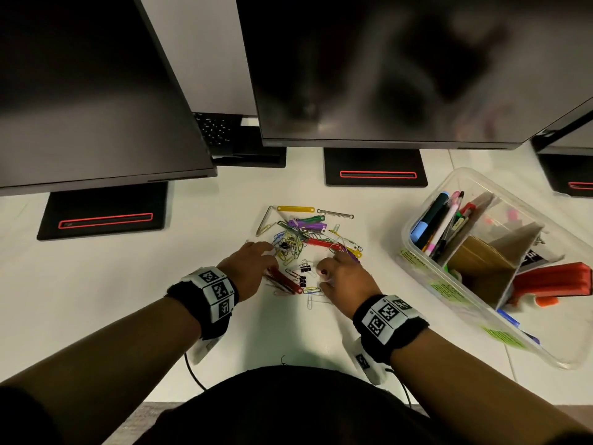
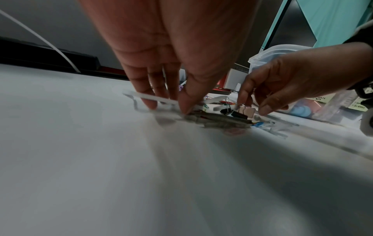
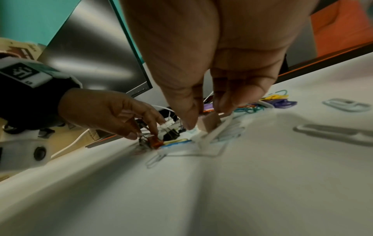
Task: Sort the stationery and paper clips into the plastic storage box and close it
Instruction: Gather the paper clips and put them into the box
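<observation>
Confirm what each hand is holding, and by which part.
Left hand pinches a white strip near one end, thumb against fingers. Right hand pinches a small pink binder clip by its body, thumb and fingertip either side.

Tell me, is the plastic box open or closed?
Open. The plastic storage box has no lid on it; from above you see straight down to the pens and cardboard dividers inside.

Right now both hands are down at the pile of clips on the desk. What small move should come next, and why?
Probably close the left hand and the right hand on the clips they touch and lift them. Their fingers already reach into the loose clip pile, and the plastic storage box stands open to the right, with cardboard-divided compartments.
</observation>
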`<state>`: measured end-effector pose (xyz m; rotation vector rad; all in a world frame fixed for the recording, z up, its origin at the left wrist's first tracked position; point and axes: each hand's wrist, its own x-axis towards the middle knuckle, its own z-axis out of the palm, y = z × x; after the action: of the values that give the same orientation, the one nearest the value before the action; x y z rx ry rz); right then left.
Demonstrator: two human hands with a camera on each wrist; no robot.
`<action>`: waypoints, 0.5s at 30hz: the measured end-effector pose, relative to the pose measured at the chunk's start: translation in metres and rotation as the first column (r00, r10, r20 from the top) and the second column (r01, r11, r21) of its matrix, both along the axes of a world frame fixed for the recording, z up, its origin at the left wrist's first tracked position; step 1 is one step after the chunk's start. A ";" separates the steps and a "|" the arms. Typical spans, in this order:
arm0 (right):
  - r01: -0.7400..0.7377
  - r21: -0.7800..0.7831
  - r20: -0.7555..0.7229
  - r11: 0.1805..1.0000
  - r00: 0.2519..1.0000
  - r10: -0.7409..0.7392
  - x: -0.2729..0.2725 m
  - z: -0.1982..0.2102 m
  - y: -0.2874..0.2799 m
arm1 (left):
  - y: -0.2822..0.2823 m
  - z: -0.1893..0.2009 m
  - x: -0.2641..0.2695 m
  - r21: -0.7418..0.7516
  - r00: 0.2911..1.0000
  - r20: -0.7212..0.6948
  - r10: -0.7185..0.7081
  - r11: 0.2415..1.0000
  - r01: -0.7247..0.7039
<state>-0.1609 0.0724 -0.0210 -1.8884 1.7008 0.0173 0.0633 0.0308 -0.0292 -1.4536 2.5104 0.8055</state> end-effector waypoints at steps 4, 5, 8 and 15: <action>0.017 0.003 -0.024 1.000 1.000 -0.017 -0.003 -0.003 -0.003 | -0.001 0.001 -0.005 0.106 0.998 0.057 0.042 0.993 -0.048; 0.023 0.007 -0.029 1.000 0.999 -0.023 -0.007 -0.002 -0.003 | -0.001 0.002 -0.007 0.112 0.997 0.058 0.046 0.992 -0.052; 0.066 -0.023 -0.004 0.998 0.998 -0.067 -0.016 0.005 0.001 | 0.001 0.001 -0.012 0.131 0.996 0.064 0.055 0.989 -0.063; 0.283 -0.210 0.219 0.936 0.947 -0.237 -0.026 0.048 0.002 | -0.001 0.004 -0.028 0.134 0.996 0.008 0.090 0.987 -0.090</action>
<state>-0.1873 0.0742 0.0273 -1.7456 1.8714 -0.4793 0.0357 0.0302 -0.0256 -1.5308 2.3530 0.9672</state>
